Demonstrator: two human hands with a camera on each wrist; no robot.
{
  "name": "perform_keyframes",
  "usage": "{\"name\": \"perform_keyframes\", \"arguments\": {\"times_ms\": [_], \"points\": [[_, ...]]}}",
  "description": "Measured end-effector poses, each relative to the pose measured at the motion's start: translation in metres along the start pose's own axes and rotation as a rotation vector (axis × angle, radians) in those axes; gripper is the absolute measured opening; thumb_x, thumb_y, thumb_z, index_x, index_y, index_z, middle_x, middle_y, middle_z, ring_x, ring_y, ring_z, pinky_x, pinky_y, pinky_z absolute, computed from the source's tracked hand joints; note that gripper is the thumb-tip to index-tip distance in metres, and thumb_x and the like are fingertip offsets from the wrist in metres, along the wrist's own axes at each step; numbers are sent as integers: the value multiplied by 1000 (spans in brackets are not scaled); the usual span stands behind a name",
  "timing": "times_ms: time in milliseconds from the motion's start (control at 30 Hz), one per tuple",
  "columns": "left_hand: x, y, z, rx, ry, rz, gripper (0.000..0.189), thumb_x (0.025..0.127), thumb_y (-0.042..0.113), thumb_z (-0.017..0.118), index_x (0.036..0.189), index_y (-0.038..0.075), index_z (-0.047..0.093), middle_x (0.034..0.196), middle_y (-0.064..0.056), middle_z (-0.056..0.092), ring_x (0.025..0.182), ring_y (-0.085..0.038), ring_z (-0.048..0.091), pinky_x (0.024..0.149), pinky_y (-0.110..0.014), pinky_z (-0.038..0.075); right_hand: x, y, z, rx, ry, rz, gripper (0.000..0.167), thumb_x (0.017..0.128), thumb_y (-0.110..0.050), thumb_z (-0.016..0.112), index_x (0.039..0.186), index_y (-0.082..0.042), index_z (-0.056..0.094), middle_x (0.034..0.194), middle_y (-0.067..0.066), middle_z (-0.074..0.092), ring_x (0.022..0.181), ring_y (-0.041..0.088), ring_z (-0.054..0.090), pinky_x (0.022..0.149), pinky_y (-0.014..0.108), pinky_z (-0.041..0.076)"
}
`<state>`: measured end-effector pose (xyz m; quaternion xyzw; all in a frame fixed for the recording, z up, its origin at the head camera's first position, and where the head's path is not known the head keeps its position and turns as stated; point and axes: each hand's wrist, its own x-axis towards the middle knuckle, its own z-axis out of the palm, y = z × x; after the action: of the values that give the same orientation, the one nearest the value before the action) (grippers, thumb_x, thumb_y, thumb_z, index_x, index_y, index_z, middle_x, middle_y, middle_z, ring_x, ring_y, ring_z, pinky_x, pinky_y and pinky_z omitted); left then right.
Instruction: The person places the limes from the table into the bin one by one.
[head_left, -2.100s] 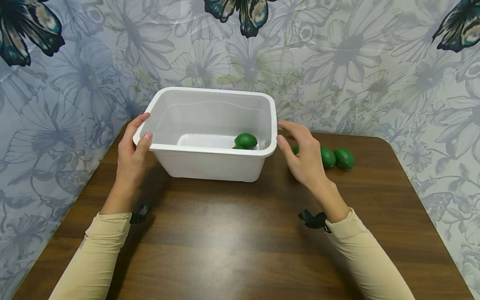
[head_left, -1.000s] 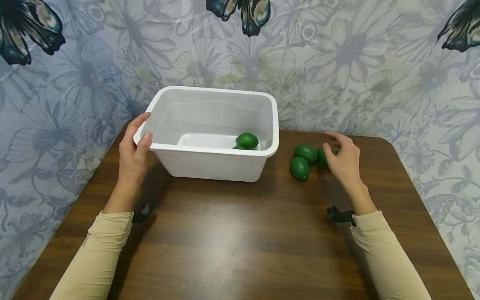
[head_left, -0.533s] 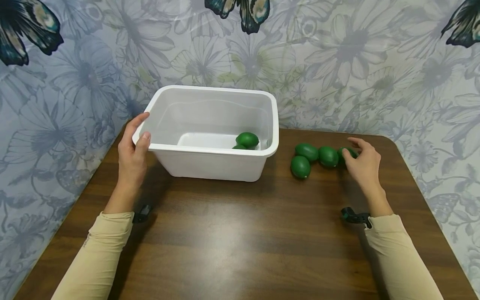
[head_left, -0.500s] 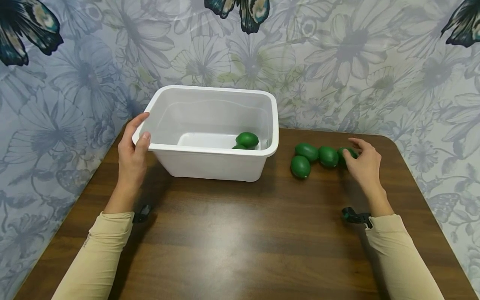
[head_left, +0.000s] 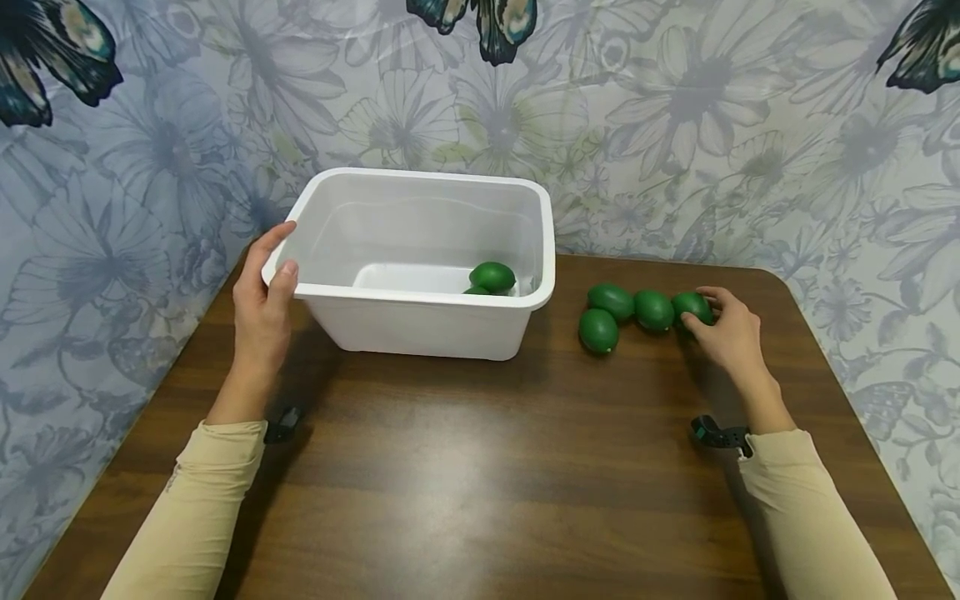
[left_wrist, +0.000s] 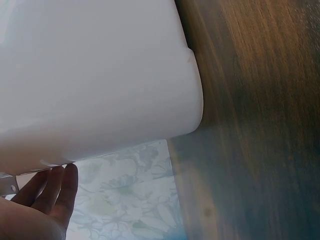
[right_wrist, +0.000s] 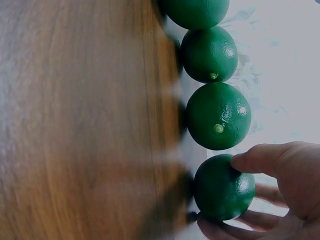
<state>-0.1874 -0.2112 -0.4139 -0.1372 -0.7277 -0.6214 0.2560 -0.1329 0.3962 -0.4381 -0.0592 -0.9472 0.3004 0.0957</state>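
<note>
My left hand (head_left: pixel 261 312) grips the left end of a white plastic tub (head_left: pixel 408 325), thumb and index finger at its rim. In the left wrist view, fingers (left_wrist: pixel 65 192) touch the tub's outer wall (left_wrist: pixel 110 90). Inside the tub, at its right end, lies a green lime (head_left: pixel 492 277); a second one beside it is mostly hidden by the front rim. My right hand (head_left: pixel 731 333) has thumb and fingers around the rightmost lime (head_left: pixel 692 308) on the table. The right wrist view shows the thumb on top of that lime (right_wrist: pixel 223 187) and fingers along its far side.
To the left of the held lime are a middle lime (head_left: pixel 653 311), a back lime (head_left: pixel 611 301) and a front lime (head_left: pixel 598 331), close together. The brown wooden table (head_left: pixel 450 467) ends at a wall with floral paper (head_left: pixel 675 125) behind the tub.
My right hand has left the tub's right end, passed over the limes to the right and closed around the rightmost one. The left hand and tub stay in place.
</note>
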Motion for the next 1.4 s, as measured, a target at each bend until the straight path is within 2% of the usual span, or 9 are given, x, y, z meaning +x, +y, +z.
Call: {"name": "perform_keyframes", "arguments": {"times_ms": [233, 433, 533, 733, 833, 967, 1033, 1233, 1400], "points": [[0, -3, 0, -12, 8, -23, 50, 101, 22, 55, 149, 10, 59, 149, -15, 57, 121, -24, 55, 99, -24, 44, -1, 4, 1, 6, 38, -10, 57, 97, -14, 73, 146, 7, 54, 137, 40, 59, 118, 57, 62, 109, 70, 34], [1, -4, -1, -17, 4, -30, 50, 101, 21, 54, 150, 11, 59, 150, -14, 56, 123, -24, 55, 99, -24, 44, -1, -6, -3, 30, 160, -8, 55, 96, -16, 72, 145, 4, 57, 136, 35, 63, 116, 54, 65, 96, 63, 48], [0, -2, -2, -18, 6, -29, 50, 101, 21, 54, 149, 11, 59, 150, -13, 57, 123, -24, 55, 100, -24, 44, 0, -17, -7, 31, 206, -31, 54, 96, -19, 73, 145, 1, 59, 135, 31, 65, 114, 51, 67, 86, 44, 53], [1, -2, -2, -29, 8, -13, 50, 100, 21, 55, 149, 9, 59, 149, -15, 57, 122, -26, 55, 98, -24, 44, 1, -50, -14, 62, 204, -94, 54, 95, -23, 76, 144, -3, 62, 135, 25, 67, 116, 47, 67, 78, 13, 39], [1, -2, -2, -31, 3, -21, 50, 101, 22, 55, 149, 9, 59, 149, -15, 56, 122, -27, 55, 98, -24, 44, 1, -67, -15, 75, 199, -110, 54, 95, -24, 76, 144, -5, 63, 136, 23, 67, 118, 46, 67, 82, 17, 51], [0, -2, -1, -19, -8, -21, 51, 101, 23, 55, 150, 10, 58, 150, -15, 56, 123, -27, 54, 99, -25, 43, 1, -87, -15, 105, 212, -131, 53, 95, -24, 76, 143, -8, 64, 136, 19, 68, 120, 41, 68, 91, 37, 59], [0, -1, 0, -12, -11, -20, 50, 102, 23, 55, 150, 11, 58, 150, -15, 56, 123, -27, 54, 99, -25, 43, 1, -94, -14, 125, 216, -145, 52, 94, -24, 77, 143, -9, 64, 136, 17, 69, 120, 38, 68, 92, 35, 59], [0, -1, 0, -3, -13, -19, 50, 102, 22, 54, 151, 11, 58, 150, -14, 56, 123, -25, 54, 99, -25, 43, 0, -115, -12, 162, 232, -209, 50, 94, -21, 78, 140, -8, 66, 134, 15, 70, 119, 35, 69, 83, 6, 45], [0, -1, -1, -2, 2, -23, 50, 101, 23, 54, 150, 11, 58, 150, -13, 57, 123, -25, 54, 100, -25, 43, -2, -137, -10, 181, 217, -277, 50, 93, -19, 79, 140, -9, 66, 134, 11, 71, 119, 32, 69, 86, 8, 45]]}}
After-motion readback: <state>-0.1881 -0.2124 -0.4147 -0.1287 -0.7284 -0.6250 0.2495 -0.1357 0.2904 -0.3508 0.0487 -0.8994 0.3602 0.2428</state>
